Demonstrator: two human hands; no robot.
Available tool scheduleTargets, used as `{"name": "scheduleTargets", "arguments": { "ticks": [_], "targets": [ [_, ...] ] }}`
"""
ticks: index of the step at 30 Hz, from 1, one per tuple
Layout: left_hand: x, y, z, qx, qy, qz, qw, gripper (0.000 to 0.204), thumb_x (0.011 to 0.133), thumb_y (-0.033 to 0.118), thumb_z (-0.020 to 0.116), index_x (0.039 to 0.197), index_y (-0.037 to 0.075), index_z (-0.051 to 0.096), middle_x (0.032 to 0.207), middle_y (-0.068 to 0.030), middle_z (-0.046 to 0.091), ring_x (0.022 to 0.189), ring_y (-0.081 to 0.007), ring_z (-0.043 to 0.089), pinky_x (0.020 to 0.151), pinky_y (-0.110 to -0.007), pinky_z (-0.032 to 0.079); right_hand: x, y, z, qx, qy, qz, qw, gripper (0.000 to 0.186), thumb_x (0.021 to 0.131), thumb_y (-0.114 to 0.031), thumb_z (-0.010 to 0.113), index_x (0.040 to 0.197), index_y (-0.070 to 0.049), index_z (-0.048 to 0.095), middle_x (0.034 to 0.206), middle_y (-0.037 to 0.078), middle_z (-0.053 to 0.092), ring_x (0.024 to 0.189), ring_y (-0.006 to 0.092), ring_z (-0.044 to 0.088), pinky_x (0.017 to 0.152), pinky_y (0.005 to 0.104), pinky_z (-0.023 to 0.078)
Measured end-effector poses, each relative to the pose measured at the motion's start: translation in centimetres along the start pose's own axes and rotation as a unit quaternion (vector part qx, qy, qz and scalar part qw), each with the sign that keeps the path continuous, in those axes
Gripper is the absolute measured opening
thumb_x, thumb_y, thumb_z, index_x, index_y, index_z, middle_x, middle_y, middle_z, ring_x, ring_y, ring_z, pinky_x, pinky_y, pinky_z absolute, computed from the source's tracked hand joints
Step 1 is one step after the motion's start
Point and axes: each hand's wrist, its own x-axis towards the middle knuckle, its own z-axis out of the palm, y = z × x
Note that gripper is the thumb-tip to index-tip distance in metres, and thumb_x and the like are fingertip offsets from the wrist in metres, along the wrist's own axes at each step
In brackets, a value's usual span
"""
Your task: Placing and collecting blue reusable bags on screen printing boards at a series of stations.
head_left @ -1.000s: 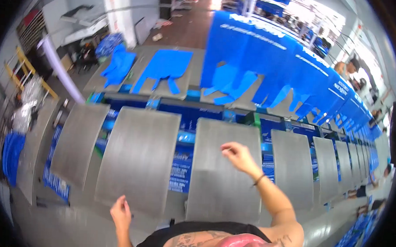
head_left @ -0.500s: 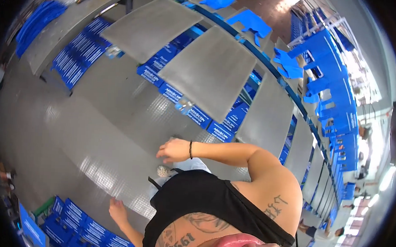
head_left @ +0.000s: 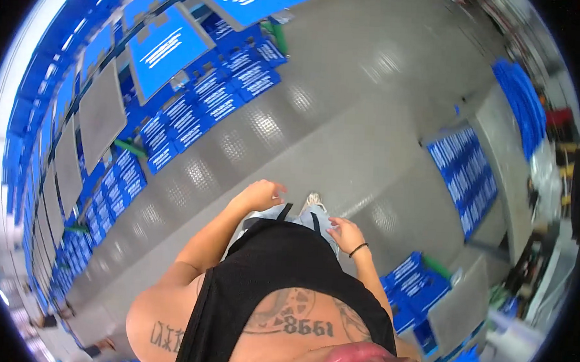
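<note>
My left hand (head_left: 262, 196) hangs in front of my waist, its fingers loosely bent and apart, with nothing seen in it. On the other side my right hand (head_left: 347, 236), a dark bracelet on its wrist, hovers beside my light trousers (head_left: 322, 222). Its fingers are relaxed and spread, and I see nothing held. Neither hand touches a table or a box. A black sleeveless top (head_left: 287, 245) covers my front, and one shoe (head_left: 314, 200) shows on the grey floor.
Blue printed boxes (head_left: 209, 103) line the left beneath worktables, some with grey tops (head_left: 102, 113). To the right, a table (head_left: 506, 190) bears blue folded material (head_left: 518, 103), with a blue printed panel (head_left: 463, 177) at its side. More blue boxes (head_left: 416, 280) and a grey tabletop (head_left: 459, 305) lie lower right.
The view has swung left: the grey tables ahead are replaced by floor, and the table with blue material has moved from left to right. My right hand has come down nearer my body.
</note>
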Motion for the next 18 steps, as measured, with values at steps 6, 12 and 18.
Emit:
{"name": "scheduleTargets", "arguments": {
  "ticks": [6,12,18],
  "targets": [
    [4.7,-7.8,-11.6,-0.028,0.219,-0.083,0.972,0.032,0.081,0.024,0.068,0.108,0.007,0.067,0.091,-0.0126,0.071,0.084,-0.0309,0.067,0.076,-0.041,0.054,14.6,-4.9,-8.0,-0.035,-0.037,-0.043,0.998,0.036,0.087,-0.027,0.065,0.117,-0.007,0.061,0.106,0.014,0.067,0.100,0.0334,0.062,0.085,0.0422,0.050],
    [14.9,-21.8,-27.1,0.164,0.396,-0.033,0.903,0.045,0.076,0.025,0.075,0.117,0.011,0.062,0.105,-0.0116,0.064,0.099,-0.0325,0.059,0.084,-0.042,0.049,27.5,-12.4,-7.9,-0.027,-0.018,-0.070,0.997,0.035,0.087,-0.025,0.065,0.117,-0.007,0.061,0.107,0.014,0.066,0.100,0.0345,0.062,0.085,0.0418,0.050],
    [22.6,-31.0,-39.5,0.235,0.257,-0.024,0.937,0.056,0.075,0.025,0.077,0.127,0.020,0.055,0.110,-0.0099,0.060,0.104,-0.0329,0.058,0.084,-0.045,0.050,37.1,-22.1,-2.6,0.011,-0.052,-0.028,0.998,0.037,0.088,-0.025,0.065,0.120,-0.009,0.059,0.109,0.014,0.065,0.100,0.0333,0.062,0.085,0.0407,0.051]
  ]
}}
